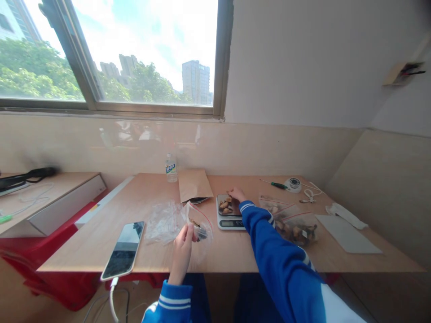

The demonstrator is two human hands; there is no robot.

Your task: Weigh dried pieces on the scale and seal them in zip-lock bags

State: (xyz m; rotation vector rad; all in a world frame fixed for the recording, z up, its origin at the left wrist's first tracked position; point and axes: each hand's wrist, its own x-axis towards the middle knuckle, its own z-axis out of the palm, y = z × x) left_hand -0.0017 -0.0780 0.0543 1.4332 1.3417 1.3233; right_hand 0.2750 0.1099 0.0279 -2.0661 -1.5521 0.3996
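Observation:
My left hand is closed on the edge of a clear zip bag with a red seal line. A few brown dried pieces, which look like dried mushrooms, show inside it. My right hand reaches over the far side of a kitchen scale, its fingers pinched at the brown pieces there. Several dried mushroom pieces lie on the scale's tray. The display figures are too small to read. Crumpled clear plastic bags lie left of my left hand.
Filled zip bags lie right of the scale, partly behind my right sleeve. A brown paper bag and a bottle stand at the back. A cabled phone lies front left. A screwdriver, a white round device and a white sheet are rightward.

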